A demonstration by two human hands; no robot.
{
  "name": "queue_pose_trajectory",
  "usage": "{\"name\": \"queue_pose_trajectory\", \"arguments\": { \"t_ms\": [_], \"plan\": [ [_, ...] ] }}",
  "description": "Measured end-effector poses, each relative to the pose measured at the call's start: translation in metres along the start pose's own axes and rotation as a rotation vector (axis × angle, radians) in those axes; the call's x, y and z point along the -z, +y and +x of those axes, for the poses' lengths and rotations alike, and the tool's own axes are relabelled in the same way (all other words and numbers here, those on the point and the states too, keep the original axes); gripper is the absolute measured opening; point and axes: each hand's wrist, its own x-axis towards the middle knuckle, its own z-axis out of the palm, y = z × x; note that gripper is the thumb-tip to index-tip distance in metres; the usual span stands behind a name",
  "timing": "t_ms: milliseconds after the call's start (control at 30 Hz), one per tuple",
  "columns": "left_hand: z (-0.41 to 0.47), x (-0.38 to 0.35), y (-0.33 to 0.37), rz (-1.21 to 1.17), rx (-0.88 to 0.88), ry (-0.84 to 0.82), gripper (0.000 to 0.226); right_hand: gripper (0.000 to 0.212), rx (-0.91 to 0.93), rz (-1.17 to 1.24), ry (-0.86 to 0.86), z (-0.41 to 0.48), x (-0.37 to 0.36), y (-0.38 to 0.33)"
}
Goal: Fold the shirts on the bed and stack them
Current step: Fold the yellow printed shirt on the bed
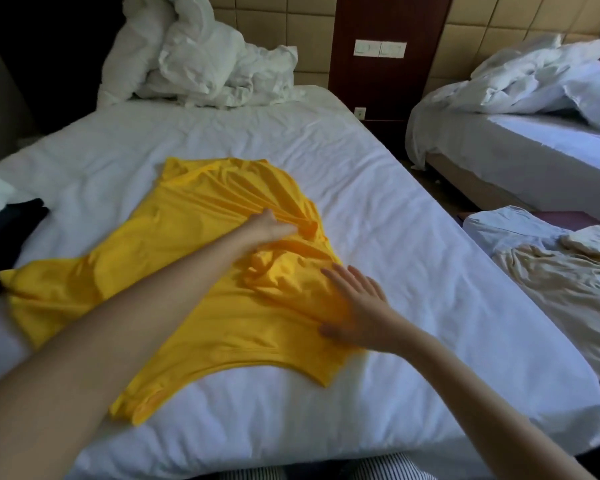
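I see the yellow shirt (174,237) spread across the near half of the bed (395,209), crumpled through its middle, with one end reaching toward the bed's left edge. My left hand (272,226) reaches across to the far side of the shirt with its fingers curled into a bunched ridge of fabric. The picture is soft there, so I judge it a pinch rather than know it. My right hand (357,306) lies flat, fingers straight and spread, pressing the shirt's right side onto the sheet. The two hands are apart, with a heap of wrinkles between them. I take this for the smoothing or first fold of this shirt, early in the task, since no folded stack shows anywhere. The cloth looks thin and slippery, so if the left hand pulls while the right presses too lightly, the whole shirt may slide on the sheet instead of folding. If the wrinkles between the hands are not flattened first, they get trapped inside the fold and the result is lumpy and stacks badly. The pinch may also catch only the top layer, letting the layers part. A dark garment (11,226) lies just beside the shirt at the left edge, and a wide sweep could drag it along or push it off.
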Motion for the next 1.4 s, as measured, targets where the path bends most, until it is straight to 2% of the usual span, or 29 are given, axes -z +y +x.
{"name": "queue_pose_trajectory", "arguments": {
  "t_ms": [33,67,133,233,333,400,467,533,633,667,767,867,933,1000,1067,1167,1233,1400],
  "plan": [
    [-0.003,-0.011,0.0,0.042,0.021,0.011,0.08,0.126,-0.042,0.021,-0.032,-0.004,-0.008,0.0],
    [-0.008,-0.019,0.001,0.099,0.024,0.042,0.082,0.133,-0.072,0.053,-0.046,-0.008,-0.014,0.0],
    [-0.016,-0.032,0.003,0.172,0.031,0.122,0.066,0.129,-0.08,0.097,-0.002,-0.014,-0.023,0.002],
    [-0.021,-0.037,0.002,0.17,0.016,0.185,0.044,0.111,0.017,0.074,0.108,-0.016,-0.028,0.002],
    [-0.018,-0.028,0.003,-0.039,-0.096,0.264,0.017,0.094,0.073,0.055,0.142,-0.018,-0.028,0.003],
    [-0.018,-0.016,0.006,-0.243,-0.136,0.276,0.023,0.08,0.108,0.018,0.118,-0.02,-0.024,0.005],
    [-0.02,-0.005,0.007,-0.345,-0.144,0.265,0.023,0.072,0.146,-0.008,0.066,-0.021,-0.023,0.006],
    [-0.022,-0.004,0.007,-0.409,-0.097,0.188,0.016,0.07,0.164,-0.03,0.01,-0.02,-0.024,0.007],
    [-0.03,-0.014,-0.001,-0.694,0.1,-0.176,0.027,0.07,0.162,0.003,0.003,-0.018,-0.026,0.007],
    [-0.033,-0.015,-0.006,-0.716,0.132,-0.27,0.027,0.07,0.16,0.035,0.025,-0.018,-0.028,0.009],
    [-0.037,-0.014,-0.021,-0.618,0.103,-0.316,0.018,0.072,0.167,0.102,0.103,-0.018,-0.031,0.012],
    [-0.045,-0.012,-0.029,-0.494,0.003,-0.276,0.025,0.07,0.177,0.13,0.135,-0.018,-0.033,0.01],
    [-0.05,-0.007,-0.029,-0.533,-0.053,-0.238,0.013,0.065,0.181,0.187,0.163,-0.018,-0.032,0.01],
    [-0.051,0.001,-0.03,-0.5,-0.097,-0.157,0.023,0.058,0.176,0.273,0.186,-0.018,-0.03,0.009],
    [-0.055,0.007,-0.034,-0.393,-0.067,-0.087,0.032,0.058,0.182,0.277,0.139,-0.019,-0.027,0.009],
    [-0.065,0.006,-0.045,-0.254,0.086,-0.148,0.017,0.073,0.189,0.124,-0.006,-0.022,-0.023,0.007],
    [-0.072,0.003,-0.054,-0.249,0.101,-0.153,0.017,0.079,0.191,0.134,-0.018,-0.027,-0.018,0.006],
    [-0.108,-0.002,-0.079,-0.092,-0.203,0.186,0.034,0.085,0.252,-0.032,-0.008,-0.043,-0.023,-0.006]
  ]
}}
